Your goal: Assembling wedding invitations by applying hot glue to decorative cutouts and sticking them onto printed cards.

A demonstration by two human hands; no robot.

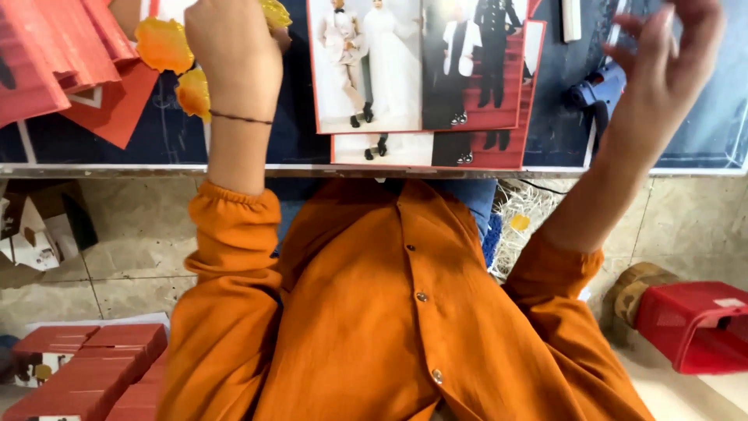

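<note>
Our left hand [232, 47] is clenched just beside the yellow paper flowers [165, 45]; our right hand [670, 54] hovers released above the blue glue gun [598, 90]. The stacked printed photos [421, 70] lie between them on the dark table [156, 140]; we judge they need pinning flat while we work.

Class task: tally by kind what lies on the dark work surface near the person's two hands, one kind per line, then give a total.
Yellow-orange flower pieces: 3, by the left hand
Printed photo cards: 2, stacked
Blue glue gun: 1, by the right hand
Red folded paper pieces: 2
Total: 8
</note>
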